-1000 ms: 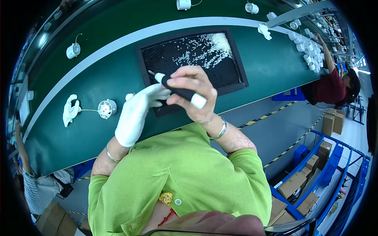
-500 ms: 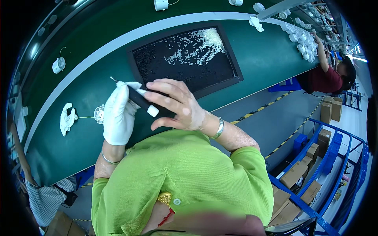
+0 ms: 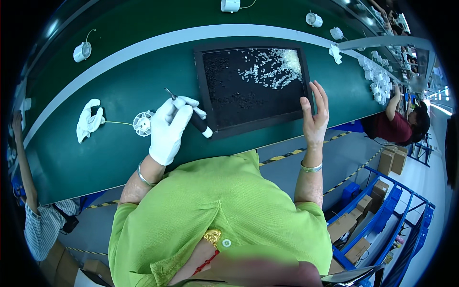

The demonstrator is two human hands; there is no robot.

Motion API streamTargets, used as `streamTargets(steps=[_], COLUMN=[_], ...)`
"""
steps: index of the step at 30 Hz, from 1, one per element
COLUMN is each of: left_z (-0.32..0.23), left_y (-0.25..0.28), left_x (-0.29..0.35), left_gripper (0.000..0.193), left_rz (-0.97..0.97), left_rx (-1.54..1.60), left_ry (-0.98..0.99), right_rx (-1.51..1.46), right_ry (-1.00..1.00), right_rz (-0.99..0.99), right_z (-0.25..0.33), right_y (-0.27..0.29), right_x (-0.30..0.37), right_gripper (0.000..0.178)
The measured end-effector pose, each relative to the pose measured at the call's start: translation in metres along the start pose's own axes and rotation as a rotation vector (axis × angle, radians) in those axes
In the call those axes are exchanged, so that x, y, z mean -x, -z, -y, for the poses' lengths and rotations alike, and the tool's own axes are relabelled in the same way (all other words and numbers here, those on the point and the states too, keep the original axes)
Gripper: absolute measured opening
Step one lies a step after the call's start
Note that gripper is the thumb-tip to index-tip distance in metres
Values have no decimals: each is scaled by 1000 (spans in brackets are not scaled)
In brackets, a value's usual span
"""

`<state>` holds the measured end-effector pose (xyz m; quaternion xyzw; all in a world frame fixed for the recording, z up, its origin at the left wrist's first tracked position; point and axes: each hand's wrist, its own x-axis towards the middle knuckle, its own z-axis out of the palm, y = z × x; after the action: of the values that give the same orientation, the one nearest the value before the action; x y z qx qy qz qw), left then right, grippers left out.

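My left hand (image 3: pixel 170 130), in a white glove, is closed around a black pen-like tool (image 3: pixel 198 123) with a white end and a thin metal tip; its exact kind I cannot make out. The tool lies slantwise, its white end by the near left corner of a black tray (image 3: pixel 204 103). Just left of that hand rests a round white slotted part (image 3: pixel 142 124) with a pale wire. Bare and open, my right hand (image 3: pixel 316 115) is at the tray's right edge, thumb and fingers apart. Small translucent white pieces (image 3: pixel 272 69) and small black pieces (image 3: pixel 224 95) lie scattered in the tray.
A crumpled white glove (image 3: pixel 90 119) lies left on the green bench (image 3: pixel 95 162). White cylindrical parts (image 3: pixel 82 51) stand beyond the pale curved strip (image 3: pixel 158 40). Clear cups (image 3: pixel 377 81) are piled at far right near another person (image 3: pixel 399 122). Blue racks (image 3: pixel 377 205) hold cartons behind.
My right hand has left the tool and moved right to the tray's edge, its fingers opening out. My left hand keeps the tool. The whole view has shifted.
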<state>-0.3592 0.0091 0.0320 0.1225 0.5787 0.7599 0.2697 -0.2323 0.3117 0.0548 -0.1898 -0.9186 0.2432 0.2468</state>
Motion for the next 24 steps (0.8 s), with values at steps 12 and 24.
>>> streamTargets(steps=[12, 24], left_z=[13, 8], left_y=[10, 10], left_x=[2, 1], left_gripper=[18, 17], left_rz=[-75, -70], left_rx=[70, 13], left_ry=[0, 9], right_rx=[50, -9], right_ry=[493, 560], right_rz=[365, 448], right_z=[69, 62], right_y=[-83, -114], right_x=[-34, -54], right_gripper=[31, 31])
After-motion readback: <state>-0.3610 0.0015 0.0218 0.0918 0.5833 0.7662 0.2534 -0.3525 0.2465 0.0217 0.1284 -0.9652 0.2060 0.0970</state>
